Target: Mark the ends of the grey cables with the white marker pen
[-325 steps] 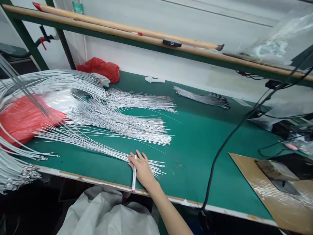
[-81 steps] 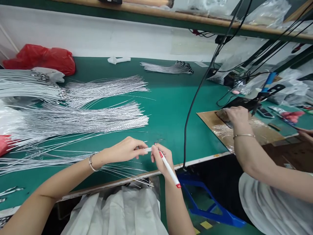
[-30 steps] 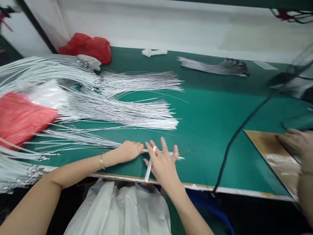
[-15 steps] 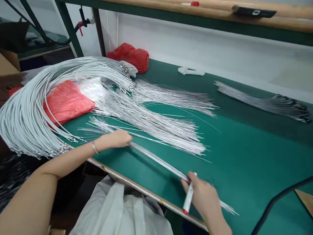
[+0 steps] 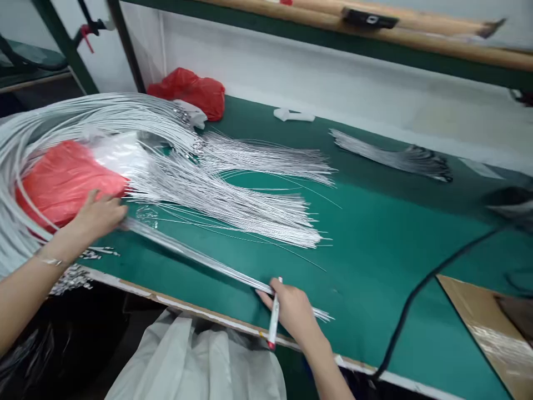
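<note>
A thin bundle of silver wires [image 5: 187,253] runs between my hands, slanting down to the right above the green table. At its left end is my left hand [image 5: 102,215], closed around the wires, though the fingers are partly hidden and blurred. My right hand [image 5: 289,308] grips the bundle close to its right end, where short wire tips [image 5: 322,315] stick out past the fingers. The same hand also holds a white marker pen [image 5: 274,322] with a red end, pointing down. Just behind lies a larger spread of silver wires [image 5: 258,211].
Coiled grey-white cables [image 5: 83,108] and a red plastic bag [image 5: 66,178] lie at left. Another red bag [image 5: 191,91] is at the back. A separate wire bundle [image 5: 387,155] rests near the wall. A black cable [image 5: 416,294] and cardboard [image 5: 487,328] are at right.
My left hand has slid left along the bundle to its left end, and the fanned-out wire ends there are drawn together. My right hand still holds the wires and pen. The camera view has shifted right.
</note>
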A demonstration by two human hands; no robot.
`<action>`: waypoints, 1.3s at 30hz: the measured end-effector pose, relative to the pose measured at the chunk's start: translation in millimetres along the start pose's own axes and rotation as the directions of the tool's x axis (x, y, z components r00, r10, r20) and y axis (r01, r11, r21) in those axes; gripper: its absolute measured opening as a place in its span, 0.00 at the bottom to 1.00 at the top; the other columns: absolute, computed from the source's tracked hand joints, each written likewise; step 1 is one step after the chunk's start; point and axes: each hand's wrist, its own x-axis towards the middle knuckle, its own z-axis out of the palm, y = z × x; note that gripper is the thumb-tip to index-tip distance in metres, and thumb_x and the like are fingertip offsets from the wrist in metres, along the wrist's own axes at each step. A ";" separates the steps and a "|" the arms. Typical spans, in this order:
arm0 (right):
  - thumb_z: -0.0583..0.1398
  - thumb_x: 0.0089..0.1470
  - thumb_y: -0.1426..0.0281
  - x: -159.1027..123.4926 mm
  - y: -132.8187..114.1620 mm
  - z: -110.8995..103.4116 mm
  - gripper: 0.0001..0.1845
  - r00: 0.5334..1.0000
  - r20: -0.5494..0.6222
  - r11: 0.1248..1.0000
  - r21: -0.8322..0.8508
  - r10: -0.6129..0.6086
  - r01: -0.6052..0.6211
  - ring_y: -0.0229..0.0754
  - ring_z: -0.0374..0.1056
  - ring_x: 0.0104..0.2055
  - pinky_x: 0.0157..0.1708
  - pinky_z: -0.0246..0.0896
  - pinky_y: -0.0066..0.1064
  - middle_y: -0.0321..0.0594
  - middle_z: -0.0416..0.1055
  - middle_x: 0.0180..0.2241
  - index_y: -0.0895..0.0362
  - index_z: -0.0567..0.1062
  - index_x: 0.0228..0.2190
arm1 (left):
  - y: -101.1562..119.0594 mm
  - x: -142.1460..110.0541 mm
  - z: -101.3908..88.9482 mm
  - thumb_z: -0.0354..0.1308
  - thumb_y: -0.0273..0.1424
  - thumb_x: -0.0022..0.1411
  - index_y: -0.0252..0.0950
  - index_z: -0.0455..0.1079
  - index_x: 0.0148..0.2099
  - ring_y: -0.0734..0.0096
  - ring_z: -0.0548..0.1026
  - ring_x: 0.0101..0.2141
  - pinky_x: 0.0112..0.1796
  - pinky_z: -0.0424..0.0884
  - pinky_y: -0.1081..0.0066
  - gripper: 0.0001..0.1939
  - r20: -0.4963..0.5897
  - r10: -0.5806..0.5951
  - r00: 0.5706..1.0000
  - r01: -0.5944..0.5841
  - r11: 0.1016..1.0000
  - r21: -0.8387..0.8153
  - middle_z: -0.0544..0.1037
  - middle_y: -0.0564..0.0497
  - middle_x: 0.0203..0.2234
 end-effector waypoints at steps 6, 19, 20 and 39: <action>0.51 0.60 0.57 5.7 -12.0 6.3 0.19 0.973 -0.229 1.000 -0.022 -0.027 0.023 0.43 0.65 0.17 0.20 0.43 0.31 0.39 0.68 0.16 0.56 0.66 0.24 | 63.8 6.1 -22.6 0.44 0.41 0.67 0.33 0.62 0.56 0.51 0.67 0.48 0.45 0.60 0.56 0.22 -0.131 0.173 0.976 -0.200 0.951 -0.235 0.68 0.40 0.50; 0.57 0.55 0.68 -36.5 11.5 -3.4 0.10 0.752 -0.573 0.930 0.337 0.325 -0.145 0.48 0.67 0.42 0.41 0.63 0.41 0.46 0.73 0.36 0.57 0.71 0.40 | 237.8 49.3 -57.2 0.39 0.37 0.70 0.34 0.65 0.36 0.68 0.66 0.30 0.31 0.60 0.70 0.18 -0.378 0.639 0.670 -0.741 0.541 -0.398 0.69 0.49 0.29; 0.57 0.55 0.70 -43.4 16.3 -4.0 0.09 0.685 -0.592 0.887 0.423 0.424 -0.184 0.47 0.67 0.42 0.41 0.64 0.41 0.46 0.73 0.36 0.57 0.71 0.39 | 235.8 49.7 -57.5 0.39 0.36 0.70 0.34 0.66 0.36 0.68 0.66 0.30 0.31 0.59 0.70 0.18 -0.372 0.631 0.681 -0.729 0.540 -0.420 0.69 0.49 0.28; 0.55 0.56 0.60 -23.1 33.4 -42.2 0.20 0.423 -0.291 0.240 0.956 0.858 0.171 0.49 0.68 0.51 0.50 0.61 0.45 0.49 0.73 0.45 0.57 0.70 0.46 | 224.7 56.0 -104.1 0.35 0.41 0.70 0.37 0.55 0.30 0.71 0.60 0.21 0.25 0.51 0.71 0.19 -0.177 0.733 0.657 -0.596 0.361 -0.717 0.63 0.55 0.20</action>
